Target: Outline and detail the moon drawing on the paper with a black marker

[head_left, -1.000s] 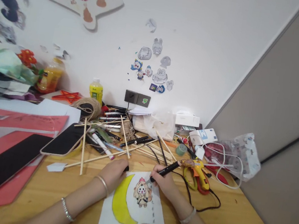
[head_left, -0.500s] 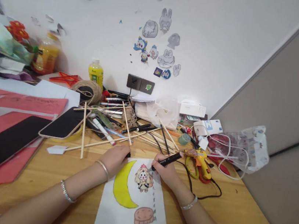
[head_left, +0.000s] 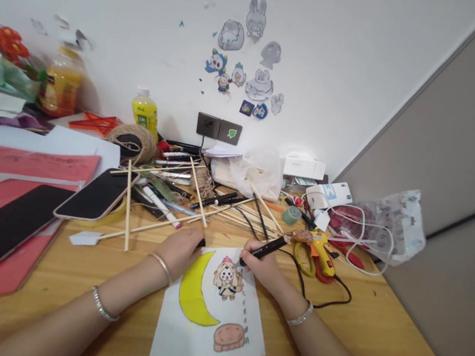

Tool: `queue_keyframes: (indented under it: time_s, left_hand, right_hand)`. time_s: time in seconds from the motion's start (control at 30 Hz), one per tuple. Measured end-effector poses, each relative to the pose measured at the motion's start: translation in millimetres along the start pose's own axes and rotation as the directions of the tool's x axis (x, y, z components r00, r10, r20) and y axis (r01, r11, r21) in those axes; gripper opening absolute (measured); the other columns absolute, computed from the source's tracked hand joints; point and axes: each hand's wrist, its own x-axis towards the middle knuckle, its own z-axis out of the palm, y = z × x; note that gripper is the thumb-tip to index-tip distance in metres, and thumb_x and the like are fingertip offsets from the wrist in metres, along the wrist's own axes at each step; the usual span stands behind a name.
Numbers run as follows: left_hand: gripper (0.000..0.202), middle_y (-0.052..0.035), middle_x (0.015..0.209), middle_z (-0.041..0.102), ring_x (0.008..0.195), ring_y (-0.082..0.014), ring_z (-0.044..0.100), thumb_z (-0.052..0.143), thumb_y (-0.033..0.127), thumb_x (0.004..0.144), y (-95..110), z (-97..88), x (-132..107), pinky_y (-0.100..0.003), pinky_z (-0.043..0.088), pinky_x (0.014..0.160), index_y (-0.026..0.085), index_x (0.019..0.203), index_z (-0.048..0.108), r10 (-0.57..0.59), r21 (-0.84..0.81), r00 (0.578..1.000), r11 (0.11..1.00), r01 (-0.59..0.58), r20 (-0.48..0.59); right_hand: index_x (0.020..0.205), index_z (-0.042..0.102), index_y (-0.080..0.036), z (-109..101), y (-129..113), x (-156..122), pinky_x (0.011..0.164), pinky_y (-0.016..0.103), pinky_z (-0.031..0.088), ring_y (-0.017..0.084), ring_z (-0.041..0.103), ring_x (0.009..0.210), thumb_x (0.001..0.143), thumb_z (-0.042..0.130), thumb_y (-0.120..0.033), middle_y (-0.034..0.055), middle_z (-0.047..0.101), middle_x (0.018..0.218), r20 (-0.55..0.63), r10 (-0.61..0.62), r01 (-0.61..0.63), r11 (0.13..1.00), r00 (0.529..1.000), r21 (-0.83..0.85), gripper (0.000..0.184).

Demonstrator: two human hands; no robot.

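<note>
A sheet of white paper [head_left: 177,355] lies on the wooden table, bearing a yellow crescent moon, a small cartoon figure, a brown mooncake-like shape and a column of dark written characters. My right hand [head_left: 261,264] grips a black marker [head_left: 269,247] at the sheet's upper right, its lower end by the top of the written column. My left hand [head_left: 180,248] rests at the upper left edge of the sheet, fingers closed on a small black marker cap [head_left: 201,243].
Thin wooden sticks [head_left: 202,194] and several pens lie behind the sheet. To the right is a yellow glue gun [head_left: 319,253] with a black cord. A phone [head_left: 96,193] and a long black panel [head_left: 4,233] lie left. Bottles, twine [head_left: 134,143] and a plastic bag [head_left: 256,172] line the wall.
The whole view has shifted slightly, so the wall and table items sit a little further left and up. Both hands keep nearly the same place over the paper.
</note>
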Motion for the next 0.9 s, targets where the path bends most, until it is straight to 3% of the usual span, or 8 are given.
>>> queue_keyframes:
  time_s: [0.47, 0.9]
  left_hand:
    - [0.011, -0.0117, 0.087, 0.062, 0.083, -0.0243, 0.056, 0.044, 0.012, 0.078, 0.7, -0.9, -0.1, -0.035, 0.044, 0.074, 0.015, 0.08, 0.054, -0.018, 0.005, 0.999, 1.0, 0.018, 0.035]
    - [0.01, -0.0086, 0.078, 0.06, 0.077, -0.023, 0.056, 0.043, 0.012, 0.077, 0.5, -2.2, -1.2, -0.034, 0.044, 0.07, 0.017, 0.074, 0.05, -0.025, -0.051, 1.0, 0.998, 0.025, -0.001]
  right_hand:
    - [0.053, 0.043, -0.02, 1.0, -1.2, -0.6, 0.052, 0.023, 0.034, 0.012, 0.043, 0.052, 0.071, 0.046, -0.018, -0.005, 0.043, 0.051, 0.001, -0.024, 0.024, 1.0, 1.0, 0.007, 0.018]
    - [0.054, 0.046, -0.02, 2.9, 7.0, 0.3, 0.049, 0.022, 0.036, 0.011, 0.045, 0.048, 0.071, 0.049, -0.018, -0.0051, 0.046, 0.05, -0.053, 0.006, -0.001, 0.995, 0.999, 0.097, 0.017]
